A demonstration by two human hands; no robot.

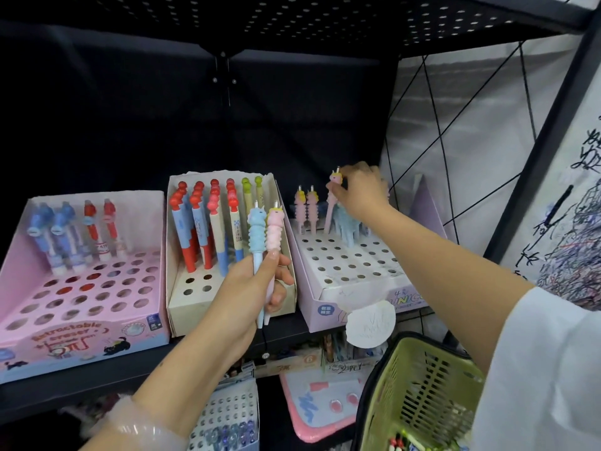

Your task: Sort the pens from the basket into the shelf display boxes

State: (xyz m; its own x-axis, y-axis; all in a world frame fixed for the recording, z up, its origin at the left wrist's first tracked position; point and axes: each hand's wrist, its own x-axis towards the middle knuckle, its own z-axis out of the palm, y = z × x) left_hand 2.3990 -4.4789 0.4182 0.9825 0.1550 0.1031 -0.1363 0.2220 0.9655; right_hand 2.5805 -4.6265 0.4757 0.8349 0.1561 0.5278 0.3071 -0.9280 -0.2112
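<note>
midway through sorting. left of the lilac box (pixel 328 297), left hand (pixel 247 288) grips a blue and a pink unicorn pen (pixel 272 242). over its back rows, right hand (pixel 361 190) pinches another pink pen (pixel 332 203), lowering into a hole. next: seat it, then pass one across.

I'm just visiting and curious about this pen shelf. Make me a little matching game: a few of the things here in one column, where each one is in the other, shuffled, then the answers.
Things
1. blue unicorn pen
2. pink unicorn pen
3. red-topped pens
4. green basket

Places
A. standing in the cream box in the middle of the shelf
B. at the lower right, below the shelf
C. held in the left hand
D. pinched at its top by the right hand, over the lilac box

Pairs: 1-C, 2-D, 3-A, 4-B
</note>
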